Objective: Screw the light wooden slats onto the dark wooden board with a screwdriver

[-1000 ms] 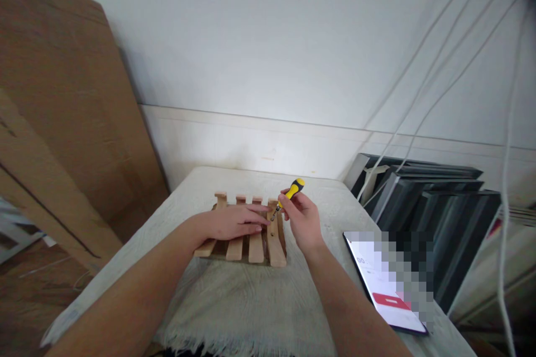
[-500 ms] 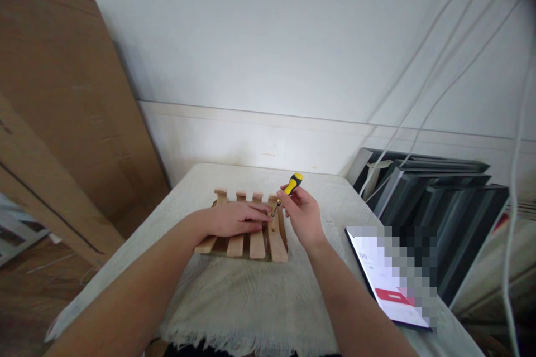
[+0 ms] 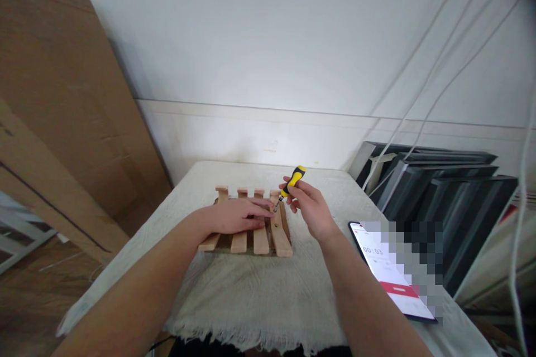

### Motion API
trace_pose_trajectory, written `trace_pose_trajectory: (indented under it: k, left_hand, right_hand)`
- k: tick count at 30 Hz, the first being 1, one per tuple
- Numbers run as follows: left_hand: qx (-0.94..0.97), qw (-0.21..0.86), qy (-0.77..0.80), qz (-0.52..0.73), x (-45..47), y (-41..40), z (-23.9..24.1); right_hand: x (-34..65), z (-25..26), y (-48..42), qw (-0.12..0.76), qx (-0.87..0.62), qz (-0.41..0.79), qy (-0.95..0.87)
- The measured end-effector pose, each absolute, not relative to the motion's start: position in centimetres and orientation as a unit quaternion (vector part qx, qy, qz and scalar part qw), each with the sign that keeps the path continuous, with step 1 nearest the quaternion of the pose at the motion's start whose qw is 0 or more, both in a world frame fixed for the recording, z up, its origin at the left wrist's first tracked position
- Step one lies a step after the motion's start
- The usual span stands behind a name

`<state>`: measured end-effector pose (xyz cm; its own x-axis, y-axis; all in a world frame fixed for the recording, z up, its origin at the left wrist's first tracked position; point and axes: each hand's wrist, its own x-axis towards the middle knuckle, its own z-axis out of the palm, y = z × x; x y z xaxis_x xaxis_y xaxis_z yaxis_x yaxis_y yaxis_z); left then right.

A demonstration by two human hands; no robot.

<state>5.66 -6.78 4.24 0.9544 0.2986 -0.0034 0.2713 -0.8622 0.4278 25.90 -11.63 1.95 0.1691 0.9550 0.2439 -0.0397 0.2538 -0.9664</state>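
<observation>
A small slatted wooden piece (image 3: pixel 262 242) lies on a cloth-covered table, several pale slats fixed side by side over a darker part. My left hand (image 3: pixel 240 215) rests across the slats with fingers stretched out, the fingertips close to the screwdriver's tip. In my right hand (image 3: pixel 312 205) is a yellow and black screwdriver (image 3: pixel 297 174), gripped at the handle between thumb and fingers. It stands tilted, its metal shaft pointing down at the rightmost slat (image 3: pixel 281 237). A dark spot like a hole or screw shows lower on that slat.
A phone (image 3: pixel 396 270) with a timer on its screen lies on the white tablecloth (image 3: pixel 251 301) to the right. Dark flat panels (image 3: pixel 444 178) lean beyond the table's right side, with white cables hanging near them. A tall cardboard box (image 3: pixel 84 95) stands at left.
My right hand has shifted slightly, its fingers looser and more spread around the screwdriver's handle. My left hand stays on the slats. The whole view has moved a little.
</observation>
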Motion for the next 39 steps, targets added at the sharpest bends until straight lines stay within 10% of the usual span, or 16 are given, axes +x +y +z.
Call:
trace_pose_trajectory:
  k: [39]
  left_hand:
    - [0.964, 0.216, 0.141, 0.066, 5.8, -6.9, 4.1]
  right_hand:
    - [25.7, 1.4, -11.3, 0.623, -0.496, 0.32, -0.513]
